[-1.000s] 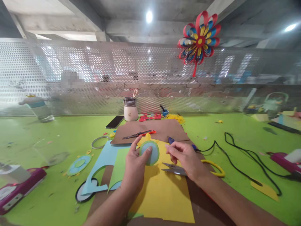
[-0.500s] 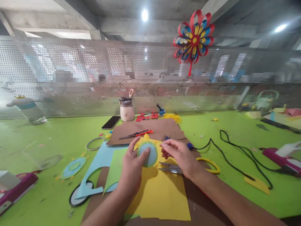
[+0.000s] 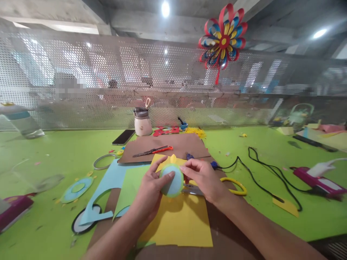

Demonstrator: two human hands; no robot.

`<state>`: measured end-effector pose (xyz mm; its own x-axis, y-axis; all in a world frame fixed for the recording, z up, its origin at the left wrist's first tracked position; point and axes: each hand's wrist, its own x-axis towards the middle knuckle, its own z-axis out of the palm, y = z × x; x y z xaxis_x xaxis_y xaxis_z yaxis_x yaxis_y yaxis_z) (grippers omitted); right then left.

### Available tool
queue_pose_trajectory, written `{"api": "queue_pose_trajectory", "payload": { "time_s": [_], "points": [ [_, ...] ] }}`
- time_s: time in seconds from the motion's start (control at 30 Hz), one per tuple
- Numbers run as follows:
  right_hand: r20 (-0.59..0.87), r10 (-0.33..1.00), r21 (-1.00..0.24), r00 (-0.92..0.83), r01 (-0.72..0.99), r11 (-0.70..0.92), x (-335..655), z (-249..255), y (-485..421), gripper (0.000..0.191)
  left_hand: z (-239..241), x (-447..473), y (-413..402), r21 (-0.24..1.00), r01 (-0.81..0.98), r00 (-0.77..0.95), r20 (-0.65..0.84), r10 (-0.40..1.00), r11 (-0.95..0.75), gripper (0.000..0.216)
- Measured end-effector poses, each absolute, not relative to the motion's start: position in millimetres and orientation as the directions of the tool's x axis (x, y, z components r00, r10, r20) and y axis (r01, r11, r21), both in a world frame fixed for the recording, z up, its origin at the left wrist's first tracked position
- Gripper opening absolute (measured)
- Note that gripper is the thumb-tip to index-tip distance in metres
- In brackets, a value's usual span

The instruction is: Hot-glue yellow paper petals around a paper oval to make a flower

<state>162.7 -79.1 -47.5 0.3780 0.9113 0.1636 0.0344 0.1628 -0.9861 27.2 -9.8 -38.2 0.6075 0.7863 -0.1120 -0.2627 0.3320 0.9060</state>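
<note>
Blue disc (image 3: 173, 185) pinched in the left hand (image 3: 154, 185), right hand (image 3: 202, 177) nearly closed at its edge, contents unclear; light, steady touch!

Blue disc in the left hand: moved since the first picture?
Yes. Against the orange-handled scissors lying on the brown card, the blue disc has shifted slightly right and nearer the person.

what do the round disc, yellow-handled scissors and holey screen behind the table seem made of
Disc: matte paper or thin card, apparently, from its flat, dull blue face.
Scissors: likely metal blades, being grey and glossy; the smooth yellow handle looks like plastic.
Screen: perhaps metal, from its grey sheen, though plastic is possible.
</note>
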Motion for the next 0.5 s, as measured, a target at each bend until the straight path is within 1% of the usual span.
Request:
{"api": "queue_pose_trajectory", "payload": {
  "time_s": [0.1, 0.2, 0.23, 0.27, 0.3, 0.33, 0.37, 0.4, 0.43, 0.47, 0.5],
  "points": [
    [0.129, 0.905, -0.991, 0.405, 0.015, 0.134, 162.8, -51.0, -77.1, 0.021, -39.0, 29.2, -12.2, 0.92, -0.225, 0.608, -0.126, 0.784, 0.323, 0.073],
    [0.042, 0.903, -0.993, 0.428, -0.081, 0.084, 163.6, -52.6, -73.7, 0.025, -44.4, 31.6, -8.4, 0.955, -0.162, 0.562, -0.117, 0.819, 0.247, 0.067],
    [0.013, 0.898, -0.99, 0.439, -0.122, 0.074, 164.4, -52.5, -72.4, 0.026, -46.6, 31.7, -5.8, 0.973, -0.145, 0.517, -0.08, 0.852, 0.179, 0.063],
    [-0.009, 0.891, -0.984, 0.454, -0.161, 0.072, 165.7, -52.2, -71.2, 0.027, -48.6, 31.2, -3.1, 0.99, -0.122, 0.456, -0.011, 0.89, 0.075, 0.059],
    [-0.024, 0.882, -0.978, 0.471, -0.195, 0.078, 167.4, -51.8, -70.1, 0.027, -50.0, 30.1, -0.9, 0.994, -0.09, 0.378, 0.091, 0.921, -0.062, 0.054],
    [-0.031, 0.872, -0.971, 0.488, -0.221, 0.089, 169.4, -51.2, -69.1, 0.027, -50.8, 28.4, 0.3, 0.97, -0.02, 0.297, 0.236, 0.925, -0.241, 0.049],
    [-0.035, 0.863, -0.966, 0.504, -0.24, 0.1, 171.4, -50.7, -68.2, 0.027, -51.0, 26.3, 0.2, 0.892, 0.083, 0.242, 0.414, 0.877, -0.444, 0.044],
    [-0.039, 0.857, -0.961, 0.514, -0.253, 0.108, 173.2, -50.3, -67.6, 0.026, -50.7, 24.2, -1.4, 0.75, 0.167, 0.251, 0.595, 0.763, -0.64, 0.043],
    [-0.041, 0.853, -0.959, 0.52, -0.261, 0.113, 174.5, -50.1, -67.1, 0.026, -50.3, 22.3, -4.3, 0.579, 0.196, 0.322, 0.724, 0.61, -0.791, 0.044],
    [-0.039, 0.853, -0.957, 0.521, -0.265, 0.118, 175.1, -50.1, -66.7, 0.025, -50.1, 21.0, -7.9, 0.431, 0.194, 0.445, 0.762, 0.471, -0.881, 0.049],
    [-0.033, 0.855, -0.956, 0.517, -0.267, 0.125, 175.0, -50.3, -66.5, 0.025, -50.3, 20.5, -11.6, 0.304, 0.177, 0.546, 0.761, 0.35, -0.936, 0.053]
  ]
}}
